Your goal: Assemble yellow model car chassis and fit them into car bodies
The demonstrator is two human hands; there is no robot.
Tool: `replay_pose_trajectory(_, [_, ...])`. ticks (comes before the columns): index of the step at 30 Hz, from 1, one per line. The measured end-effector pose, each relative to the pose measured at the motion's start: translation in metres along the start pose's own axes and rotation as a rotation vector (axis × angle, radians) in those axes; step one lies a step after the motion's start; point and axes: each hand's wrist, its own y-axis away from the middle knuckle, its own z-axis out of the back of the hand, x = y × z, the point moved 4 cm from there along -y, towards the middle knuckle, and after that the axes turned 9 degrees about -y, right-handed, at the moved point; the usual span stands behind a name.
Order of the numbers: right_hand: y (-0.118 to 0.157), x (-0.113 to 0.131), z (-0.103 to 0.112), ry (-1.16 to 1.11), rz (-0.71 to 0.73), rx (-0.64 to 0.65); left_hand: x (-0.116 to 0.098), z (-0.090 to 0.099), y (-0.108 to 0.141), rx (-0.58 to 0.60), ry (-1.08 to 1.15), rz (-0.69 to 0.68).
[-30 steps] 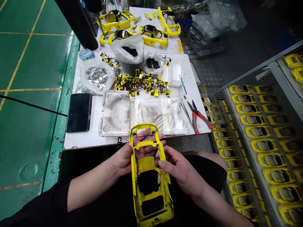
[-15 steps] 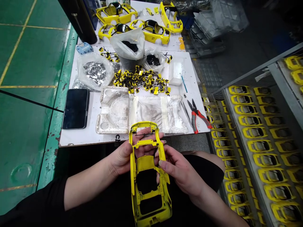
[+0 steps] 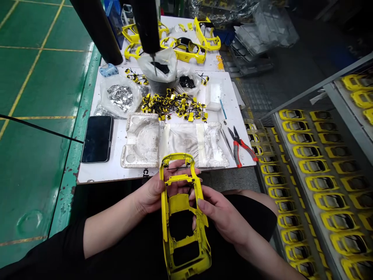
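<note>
A yellow toy car body (image 3: 180, 199) is held over my lap, its open inner side facing up. My left hand (image 3: 153, 192) grips its left edge, thumb on the rim and fingers passing underneath. On the right edge, my right hand (image 3: 214, 208) closes round the rim with the thumb on top. Just beyond, on the table, is a white foam cradle (image 3: 142, 140) with a cloth-covered middle (image 3: 183, 140). Behind the cradle lies a pile of small yellow-and-black parts (image 3: 171, 105).
Red-handled pliers (image 3: 244, 149) and tweezers (image 3: 227, 142) lie right of the cradle, a phone (image 3: 97, 139) left. Bags of silver pieces (image 3: 121, 97) and black parts (image 3: 161, 68) stand behind. A black tool (image 3: 147, 27) hangs above. Racked car bodies (image 3: 316, 165) fill the right.
The black tool with a thin tip has come into view above the bags. The view has shifted slightly, while both hands keep the car body in nearly the same pose.
</note>
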Motion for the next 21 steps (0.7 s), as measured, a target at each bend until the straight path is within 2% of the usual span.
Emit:
replay_pose_trajectory(4, [0.0,0.004,0.001,0.053,0.049,0.002,-0.002,-0.002,0.001,0.013,0.0,-0.048])
replay_pose_trajectory(10, [-0.003,0.0,-0.001,-0.061,0.012,0.04,-0.003,-0.003,0.003,-0.003,-0.005,-0.054])
replay_pose_trajectory(14, [-0.003,0.005,-0.001,0.041,0.005,0.004,-0.004,0.002,0.002,-0.016,-0.039,-0.04])
replay_pose_trajectory(18, [0.0,0.031,0.006,0.374,-0.034,-0.006,-0.006,0.005,0.0,-0.002,-0.006,-0.046])
replay_pose_trajectory(21, [-0.001,0.077,0.015,0.566,0.072,-0.163,-0.006,0.005,-0.002,0.049,0.021,-0.047])
